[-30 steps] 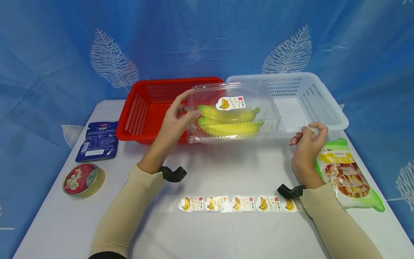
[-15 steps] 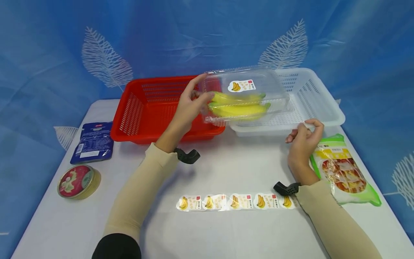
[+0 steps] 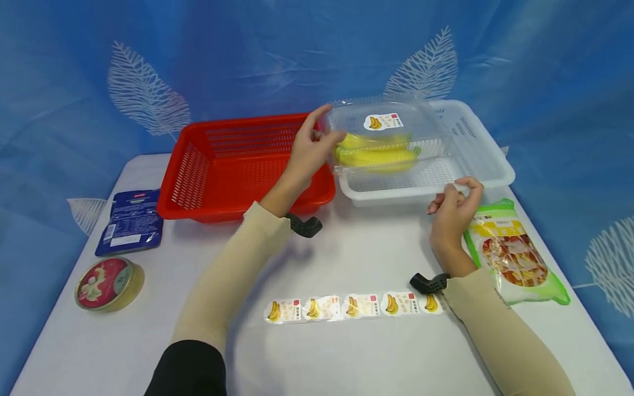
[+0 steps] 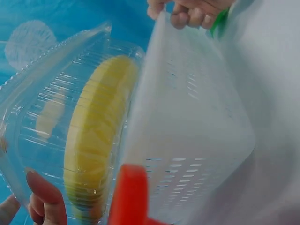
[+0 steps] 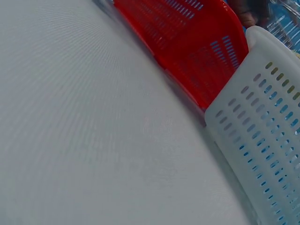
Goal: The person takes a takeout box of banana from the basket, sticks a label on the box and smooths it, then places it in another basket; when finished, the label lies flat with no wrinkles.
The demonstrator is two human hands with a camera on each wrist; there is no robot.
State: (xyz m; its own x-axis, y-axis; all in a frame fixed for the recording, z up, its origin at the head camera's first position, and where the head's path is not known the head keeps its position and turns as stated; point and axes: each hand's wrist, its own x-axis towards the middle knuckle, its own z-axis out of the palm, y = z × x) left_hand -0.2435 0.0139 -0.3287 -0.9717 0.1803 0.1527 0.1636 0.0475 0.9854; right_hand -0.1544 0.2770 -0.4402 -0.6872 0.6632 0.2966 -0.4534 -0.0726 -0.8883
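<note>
My left hand (image 3: 307,151) pinches the left end of a clear plastic clamshell box (image 3: 342,116), thumb in front and fingers behind. Two yellow bananas (image 3: 378,158) lie inside, and a banana sticker (image 3: 383,121) is on its lid. The box hangs tilted over the white basket (image 3: 391,197). At that basket's front rim, my right hand (image 3: 454,212) grips the edge with curled fingers. From the left wrist view, the right hand (image 4: 194,13) shows at the basket's corner and the box (image 4: 28,89) stands beside the basket wall.
A red basket (image 3: 198,215) adjoins the white one on the left. Nearer lie a blue pouch (image 3: 131,223), a round tin (image 3: 110,284) and a strip of banana stickers (image 3: 322,308). A green-and-white food bag (image 3: 515,253) lies by the right forearm.
My left hand has carried the box right and away from me, from between the baskets to over the white one. The right hand stays at the rim; the view has shifted slightly.
</note>
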